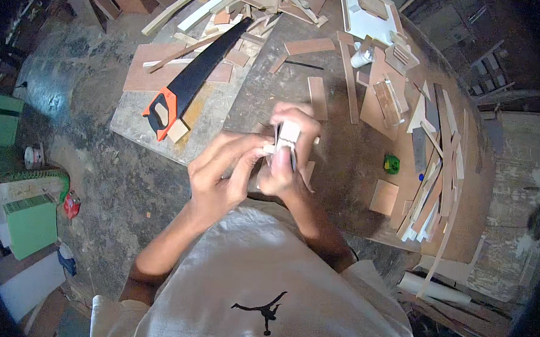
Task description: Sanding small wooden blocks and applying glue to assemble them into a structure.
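Note:
In front of my chest, both hands meet over the table's near edge. My right hand is closed around a small pale block, with thin dark edges of something sheet-like along its sides. The thumb presses on it from the near side. My left hand pinches a small pale wood piece between thumb and fingertips, against the block's left side. Whether the two pieces are joined is hidden by the fingers. A handsaw with an orange and black handle lies to the left, beyond my left hand.
The worktable carries wood strips and a scrap pile at right. A white bottle stands farther back, near a green item and a square wood piece. Green boxes sit on the left.

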